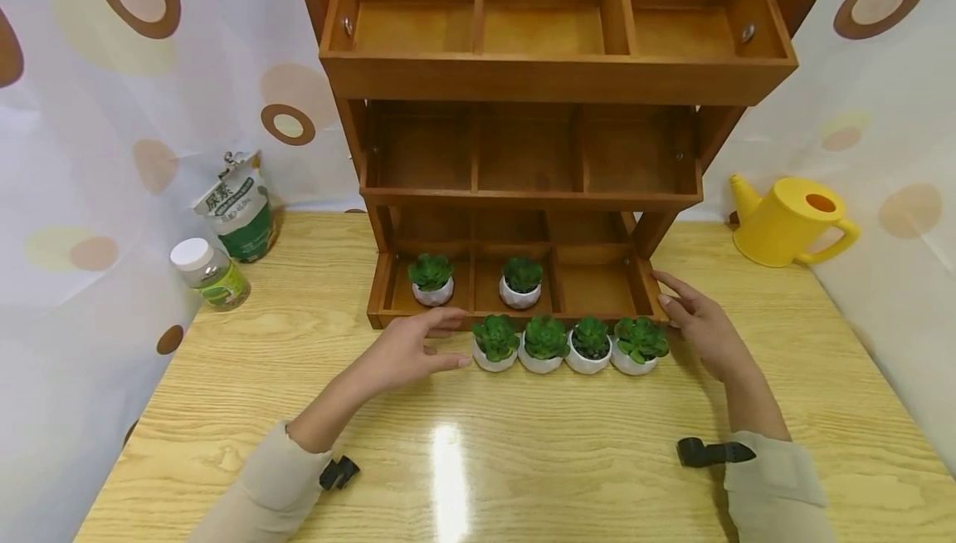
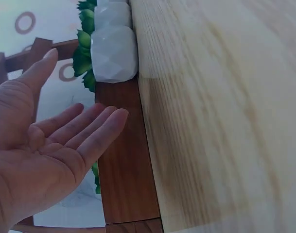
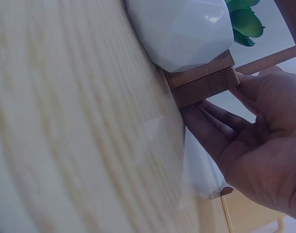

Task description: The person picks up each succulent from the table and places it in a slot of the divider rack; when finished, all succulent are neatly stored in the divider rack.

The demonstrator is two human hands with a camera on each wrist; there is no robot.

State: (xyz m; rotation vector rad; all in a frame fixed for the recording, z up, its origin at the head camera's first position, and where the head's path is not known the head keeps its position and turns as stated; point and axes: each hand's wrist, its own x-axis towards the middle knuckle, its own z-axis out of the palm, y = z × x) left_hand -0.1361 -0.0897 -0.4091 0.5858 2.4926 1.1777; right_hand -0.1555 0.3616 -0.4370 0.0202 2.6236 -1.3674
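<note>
On left of the pale wood-grain desk (image 1: 568, 464), a clear round jar with white lid (image 1: 212, 275), label too small for reading, then a white-and-green clipped bag (image 1: 241, 212) with readable characters 尿素 (urea). Next, the empty left hand (image 1: 409, 350), thumb and fingers widely apart; beyond, in left and middle bottom compartments of the brown three-tier wooden rack (image 1: 560, 82), two green succulents in white faceted pots (image 1: 431, 274), seemingly already placed, with four similar ones (image 1: 545, 339) in a row before it on the desk, probably remaining. Finally, the right hand (image 1: 704, 329), fingers fairly straight, touching the rack's right side, and a yellow watering can (image 1: 787, 227) without visible writing.
</note>
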